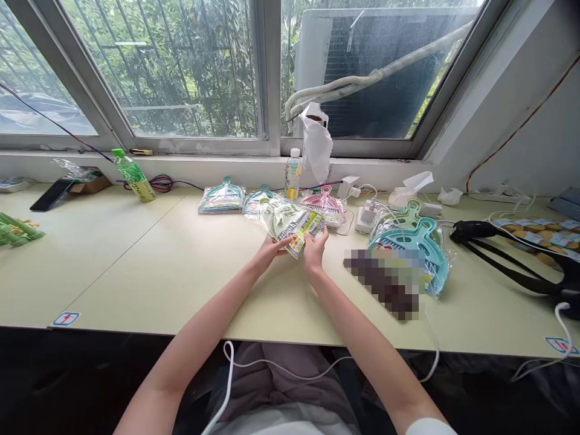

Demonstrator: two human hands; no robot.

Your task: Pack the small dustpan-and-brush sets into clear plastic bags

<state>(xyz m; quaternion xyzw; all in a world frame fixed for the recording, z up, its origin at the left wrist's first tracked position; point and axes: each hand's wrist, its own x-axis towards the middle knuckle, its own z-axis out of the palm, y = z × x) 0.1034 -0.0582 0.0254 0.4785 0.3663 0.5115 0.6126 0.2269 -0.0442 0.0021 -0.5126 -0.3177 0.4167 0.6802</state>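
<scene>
Just above the table's middle I hold a pale green mini dustpan and brush set (281, 220) in a clear plastic wrapper, with a yellow and white printed label facing up. My left hand (270, 251) grips its lower left edge, with the thumb on top. My right hand (316, 244) pinches the right edge by the label. Behind it lie similar wrapped sets: a stack of blue ones (222, 198), a teal one (260, 196) and a pink one (327, 204). On the right, a pile of blue and green wrapped sets (423, 244) rests on the table.
A drink bottle (293, 174) stands behind the held set, and a green-capped bottle (135, 175) leans at the left. White chargers (365, 216) with cables sit right of centre. Near my right forearm lies a blurred-out flat object (385, 284). A black strap (512, 260) lies far right.
</scene>
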